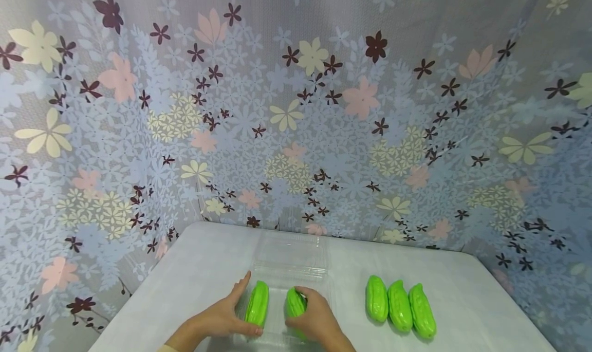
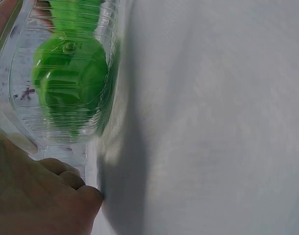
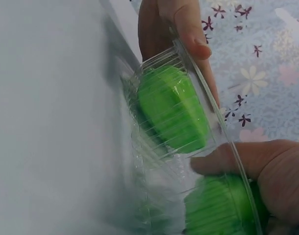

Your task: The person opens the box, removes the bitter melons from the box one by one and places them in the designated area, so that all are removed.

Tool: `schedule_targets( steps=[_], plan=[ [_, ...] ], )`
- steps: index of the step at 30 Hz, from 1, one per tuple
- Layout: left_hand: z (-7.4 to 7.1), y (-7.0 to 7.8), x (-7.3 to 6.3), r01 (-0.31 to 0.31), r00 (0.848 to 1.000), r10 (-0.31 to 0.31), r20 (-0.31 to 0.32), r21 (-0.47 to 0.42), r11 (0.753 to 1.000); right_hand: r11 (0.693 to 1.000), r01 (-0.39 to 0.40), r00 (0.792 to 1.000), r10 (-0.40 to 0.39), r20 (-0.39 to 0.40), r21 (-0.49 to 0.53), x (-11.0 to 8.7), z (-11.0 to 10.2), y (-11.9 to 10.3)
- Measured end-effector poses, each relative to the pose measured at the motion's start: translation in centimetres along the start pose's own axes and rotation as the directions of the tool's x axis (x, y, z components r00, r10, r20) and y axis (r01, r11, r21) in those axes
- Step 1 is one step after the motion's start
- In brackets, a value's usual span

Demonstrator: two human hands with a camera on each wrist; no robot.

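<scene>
The clear plastic container [image 1: 276,307] stands on the table [image 1: 485,311] in front of the person, its one lid [image 1: 292,252] laid back on the far side, which leaves the top free to reach into. The left hand [image 1: 223,313] is spread wide along the container's left side, thumb and forefinger well apart, probably to steady the light plastic. The right hand [image 1: 319,313] grips a green pod [image 1: 294,301] between thumb and fingers inside the right part, a hold that seems meant to keep it lengthwise; whether it bears on the bottom I cannot tell. Another pod [image 1: 257,304] lies lengthwise at the left, with a gap between the two. To the right, three more pods [image 1: 400,307] lie side by side on the table, apparently lined up within easy reach. That makes five pods, two in the container and three outside.
</scene>
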State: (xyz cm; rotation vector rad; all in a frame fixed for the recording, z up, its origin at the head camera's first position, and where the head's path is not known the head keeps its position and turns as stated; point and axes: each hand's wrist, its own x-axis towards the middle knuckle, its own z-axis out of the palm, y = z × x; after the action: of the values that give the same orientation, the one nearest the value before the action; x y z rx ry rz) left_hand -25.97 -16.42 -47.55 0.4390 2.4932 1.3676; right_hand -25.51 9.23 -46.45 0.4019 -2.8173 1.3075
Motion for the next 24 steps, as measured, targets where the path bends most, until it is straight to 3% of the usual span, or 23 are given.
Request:
schedule_targets(
  steps=[16, 24],
  plan=[
    [0.1, -0.1, 0.0, 0.013, 1.0, -0.013, -0.013, 0.012, 1.0, 0.961, 0.079, 0.991, -0.046, -0.127, 0.265, -0.6, -0.5, -0.1],
    [0.0, -0.2, 0.0, 0.017, 1.0, -0.017, -0.012, 0.009, 1.0, 0.952, 0.076, 0.986, -0.027, -0.166, 0.296, -0.9, -2.3, -0.7]
  ],
)
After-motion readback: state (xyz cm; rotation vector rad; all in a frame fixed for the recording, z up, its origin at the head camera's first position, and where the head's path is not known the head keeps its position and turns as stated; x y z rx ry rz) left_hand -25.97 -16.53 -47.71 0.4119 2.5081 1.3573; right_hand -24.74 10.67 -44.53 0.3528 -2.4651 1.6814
